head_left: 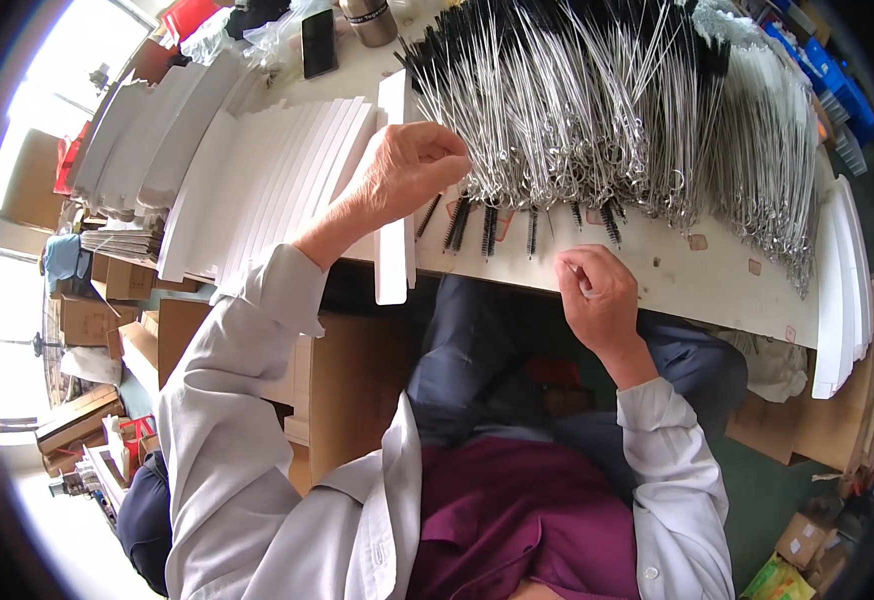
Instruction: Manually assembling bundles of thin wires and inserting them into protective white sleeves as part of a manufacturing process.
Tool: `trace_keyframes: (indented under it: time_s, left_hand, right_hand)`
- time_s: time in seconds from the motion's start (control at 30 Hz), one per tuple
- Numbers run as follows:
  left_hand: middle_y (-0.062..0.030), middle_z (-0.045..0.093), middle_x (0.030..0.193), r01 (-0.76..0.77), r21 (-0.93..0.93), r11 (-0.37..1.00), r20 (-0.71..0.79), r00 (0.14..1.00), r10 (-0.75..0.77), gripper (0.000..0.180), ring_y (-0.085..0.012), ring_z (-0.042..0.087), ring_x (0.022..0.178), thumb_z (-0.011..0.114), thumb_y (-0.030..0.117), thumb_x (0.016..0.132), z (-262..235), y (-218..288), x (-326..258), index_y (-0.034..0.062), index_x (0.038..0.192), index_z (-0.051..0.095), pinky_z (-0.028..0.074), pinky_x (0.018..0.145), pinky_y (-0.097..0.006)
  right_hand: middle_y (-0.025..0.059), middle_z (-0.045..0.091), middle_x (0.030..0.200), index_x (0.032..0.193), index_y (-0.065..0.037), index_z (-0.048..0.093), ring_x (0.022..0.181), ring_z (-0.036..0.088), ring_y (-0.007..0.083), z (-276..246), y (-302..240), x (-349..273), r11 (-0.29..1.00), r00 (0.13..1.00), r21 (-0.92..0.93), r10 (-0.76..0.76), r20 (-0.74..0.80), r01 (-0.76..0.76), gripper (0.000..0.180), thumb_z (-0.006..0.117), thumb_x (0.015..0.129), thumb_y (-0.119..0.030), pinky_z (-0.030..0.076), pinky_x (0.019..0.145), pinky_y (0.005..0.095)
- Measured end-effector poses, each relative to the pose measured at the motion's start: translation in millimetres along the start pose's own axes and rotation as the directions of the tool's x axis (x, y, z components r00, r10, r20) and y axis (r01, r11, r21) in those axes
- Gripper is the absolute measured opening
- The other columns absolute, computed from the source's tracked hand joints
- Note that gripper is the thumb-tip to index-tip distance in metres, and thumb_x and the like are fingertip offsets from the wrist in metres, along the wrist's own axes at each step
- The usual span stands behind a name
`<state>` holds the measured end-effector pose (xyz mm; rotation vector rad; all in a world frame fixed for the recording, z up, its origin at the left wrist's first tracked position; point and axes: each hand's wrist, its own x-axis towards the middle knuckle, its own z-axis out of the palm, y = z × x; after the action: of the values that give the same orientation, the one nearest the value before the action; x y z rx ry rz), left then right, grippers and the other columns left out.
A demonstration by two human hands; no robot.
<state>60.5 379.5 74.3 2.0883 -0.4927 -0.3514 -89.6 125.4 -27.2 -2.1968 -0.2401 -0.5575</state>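
A big heap of thin wire brushes (577, 100) with looped metal ends covers the middle of the table. My left hand (412, 170) is raised at the heap's left edge, above a long white carton (394, 250). Its thumb and fingertips are pinched together beside the wires; what lies between them, if anything, is too small to make out. My right hand (599, 295) hangs at the table's front edge, its fingers curled in toward the thumb. Whatever it may hold is hidden. Between the hands, several short black bristle tips (490, 232) stick out from under the loops.
Flat white cartons (277, 180) lie in a row on the left, with more stacked behind. A phone (319, 44) and a metal flask (369, 20) stand at the back. Further wires (772, 160) and white cartons (842, 290) sit on the right. Cardboard boxes (357, 390) are below the table.
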Motion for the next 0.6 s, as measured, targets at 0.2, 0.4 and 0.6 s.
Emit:
trace_keyframes:
  time_s: [0.2, 0.4, 0.6]
  left_hand:
    - [-0.0129, 0.074, 0.093, 0.052, -0.442, 0.896, -0.112, 0.987, -0.112, 0.03, -0.0185, 0.073, 0.084, 0.073, 0.016, 0.093, -2, -3, 4, -0.006, 0.113, 0.068, 0.062, 0.079, -0.034]
    - [-0.0133, 0.073, 0.092, 0.067, -0.654, 0.754, -0.265, 0.913, -0.311, 0.034, -0.0209, 0.073, 0.079, 0.072, 0.011, 0.091, 9, 11, -7, -0.0063, 0.119, 0.063, 0.063, 0.078, -0.035]
    - [-0.0105, 0.071, 0.085, 0.263, -0.776, 0.573, 0.075, 0.941, -0.33, 0.023, -0.0197, 0.07, 0.072, 0.066, 0.007, 0.094, 0, -8, -5, -0.0045, 0.114, 0.066, 0.062, 0.075, -0.034]
  right_hand:
    - [0.0122, 0.071, 0.091, 0.094, -0.003, 0.068, 0.075, 0.068, 0.0301, 3, -13, 13, 0.984, 0.984, 0.04, -0.173, -0.046, 0.175, 0.007, 0.071, 0.088, -0.004, 0.057, 0.068, 0.038]
    - [0.0146, 0.068, 0.1, 0.097, -0.001, 0.065, 0.103, 0.066, 0.0344, 28, -43, 61, 0.936, 0.935, -0.011, -0.35, 0.049, 0.351, 0.015, 0.072, 0.084, -0.005, 0.054, 0.092, 0.0435]
    - [0.0186, 0.064, 0.133, 0.123, 0.005, 0.064, 0.132, 0.055, 0.0333, 72, -36, 117, 0.75, 0.833, -0.365, -0.508, 0.219, 0.552, 0.041, 0.067, 0.092, -0.021, 0.037, 0.118, 0.046]
